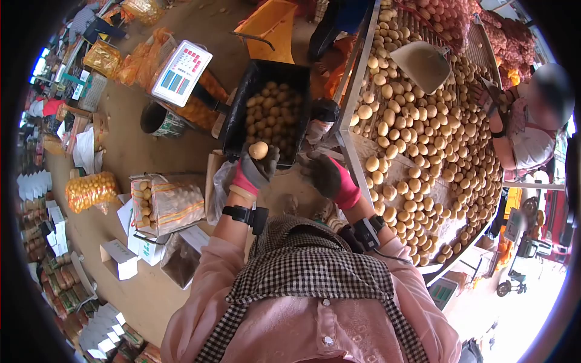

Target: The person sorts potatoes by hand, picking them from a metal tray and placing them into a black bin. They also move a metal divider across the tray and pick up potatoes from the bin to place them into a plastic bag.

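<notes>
Within the left grip [258, 169], one round potato [258, 150]

- Your gloves [262, 171]: matt cloth
- Your apron [308, 275]: matt woven cloth
- Your crate [278, 70]: smooth, faintly glossy plastic
- Your table [357, 81]: dull metal along the edge

Potato [258, 150]: round, tan, smooth, held in fingers of left hand [260, 172], at near end of black crate [279, 69]. Crate open-topped, loose tan potatoes [275, 112] inside.
</notes>
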The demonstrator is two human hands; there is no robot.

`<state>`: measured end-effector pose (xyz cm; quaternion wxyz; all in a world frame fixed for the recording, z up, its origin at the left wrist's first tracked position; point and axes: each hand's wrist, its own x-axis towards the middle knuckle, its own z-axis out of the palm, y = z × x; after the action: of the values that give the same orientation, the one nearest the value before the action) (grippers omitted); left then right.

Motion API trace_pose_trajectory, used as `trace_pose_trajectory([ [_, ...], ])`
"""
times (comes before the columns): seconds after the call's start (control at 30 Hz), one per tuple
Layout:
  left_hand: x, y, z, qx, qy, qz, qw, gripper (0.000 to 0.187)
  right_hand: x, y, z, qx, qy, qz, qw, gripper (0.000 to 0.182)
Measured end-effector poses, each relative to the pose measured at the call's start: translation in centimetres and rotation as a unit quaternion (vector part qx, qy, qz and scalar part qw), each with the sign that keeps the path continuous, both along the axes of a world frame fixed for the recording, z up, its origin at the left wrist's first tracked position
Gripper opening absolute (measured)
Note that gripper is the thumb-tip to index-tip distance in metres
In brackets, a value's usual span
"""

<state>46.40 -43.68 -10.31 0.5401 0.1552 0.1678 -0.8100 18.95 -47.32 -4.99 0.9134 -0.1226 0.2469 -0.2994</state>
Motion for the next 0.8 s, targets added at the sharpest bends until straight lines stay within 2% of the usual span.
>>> trace_pose_trajectory([
  [0.1,-0.9,-1.4,0.9,0.065,-0.033,0.002,0.997,0.059,-2.7,2.8,-0.4,0.046,0.049,-0.014,0.998,0.037],
  [0.13,-0.2,-1.9,-2.4,0.048,0.026,-0.011,0.998,0.057,-3.6,3.9,-0.4,0.063,0.074,-0.01,0.995,0.036],
  [0.17,-0.4,-2.0,-1.9,0.048,0.023,-0.012,0.999,0.057,-4.5,4.9,-0.4,0.064,0.071,-0.011,0.995,0.036],
  [0.23,-0.8,-1.9,-0.5,-0.082,-0.133,-0.023,0.987,0.05,-5.4,7.0,-0.7,0.102,0.069,-0.018,0.992,0.037],
  [0.27,-1.0,-1.9,0.7,-0.126,-0.121,-0.046,0.983,0.053,-6.0,8.0,-1.4,0.104,0.062,-0.019,0.992,0.037],
  [0.33,-2.0,-2.2,3.0,-0.094,-0.161,-0.044,0.982,0.056,-7.2,9.6,-2.8,-0.073,0.185,0.014,0.98,0.036],
  [0.37,-2.3,-2.2,3.9,-0.061,-0.194,-0.038,0.978,0.059,-7.6,10.2,-3.3,-0.074,0.182,0.015,0.98,0.036],
  [0.47,-2.4,-2.0,6.5,-0.079,-0.212,-0.027,0.974,0.057,-8.2,11.0,-4.3,-0.135,0.139,0.011,0.981,0.039],
  [0.53,-2.8,-1.8,6.4,-0.075,-0.213,-0.006,0.974,0.054,-8.3,11.0,-4.6,-0.218,0.245,0.069,0.942,0.041],
  [0.57,-2.9,-1.9,5.4,-0.067,-0.229,0.023,0.971,0.05,-8.2,11.0,-3.0,-0.224,0.242,0.074,0.941,0.041],
  [0.6,-3.1,-2.1,5.0,-0.061,-0.246,0.056,0.966,0.045,-8.0,10.9,0.2,-0.318,0.282,0.061,0.903,0.041],
  [0.63,-3.5,-2.0,6.7,-0.002,-0.239,0.055,0.97,0.034,-7.3,10.1,1.9,-0.42,0.309,0.049,0.852,0.041],
  [0.7,-0.7,-2.1,1.0,-0.083,-0.159,-0.011,0.984,0.026,-7.1,9.0,-1.3,-0.648,0.391,0.023,0.653,0.039],
  [0.73,0.2,-2.6,-0.4,-0.071,-0.207,-0.026,0.975,0.027,-6.5,8.3,-1.1,-0.64,0.391,0.039,0.66,0.046],
  [0.77,-0.7,-3.5,0.0,0.103,-0.303,0.084,0.944,0.03,-8.7,8.1,-9.3,-0.578,0.353,0.144,0.721,0.027],
  [0.8,0.0,-4.3,-0.3,0.112,-0.316,0.097,0.937,0.032,-8.2,8.1,-11.6,-0.349,0.393,0.113,0.843,0.036],
])
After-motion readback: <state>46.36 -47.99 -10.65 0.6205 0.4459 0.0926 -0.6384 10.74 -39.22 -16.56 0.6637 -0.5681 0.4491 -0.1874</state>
